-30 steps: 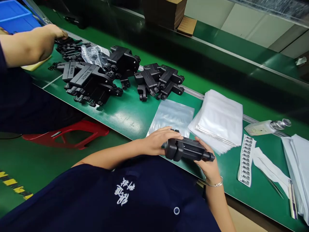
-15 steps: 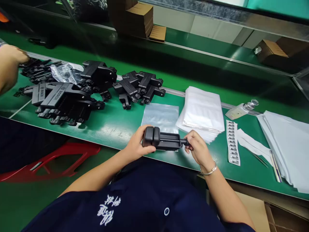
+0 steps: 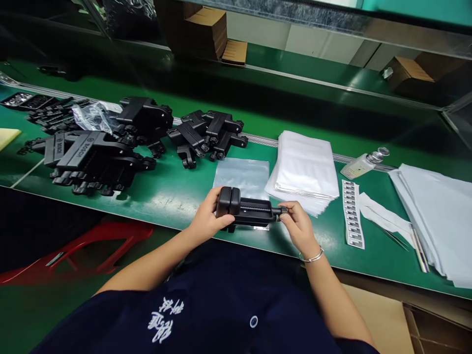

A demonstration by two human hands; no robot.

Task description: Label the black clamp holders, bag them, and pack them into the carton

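Evidently, in the head view, both hands are on one black device (image 3: 254, 212), held out in front of the person's dark top at the near edge of the green bench (image 3: 177, 194). The left hand (image 3: 209, 216) is curled round its thick, rounded end, thumb in front and the other fingers mostly hidden behind. The right hand (image 3: 299, 227), a silver bangle (image 3: 311, 256) at its wrist, is closed to a pinch, thumb and fingertips on the small knob (image 3: 279, 210) at the other end. Beyond the device lies a clear plastic bag (image 3: 241, 174), partly covered by it; whether the two touch, I cannot tell. Just right of that bag sits a stack of translucent bags (image 3: 306, 164), then a bottle (image 3: 358, 166), a label strip (image 3: 353, 216), tweezers (image 3: 396, 240) and pale sheets (image 3: 438, 223). To the left are a small pile of similar black devices (image 3: 208, 130) and a larger pile marked BOSCH (image 3: 83, 152). Below the bench's left part stands a red stool (image 3: 88, 243).
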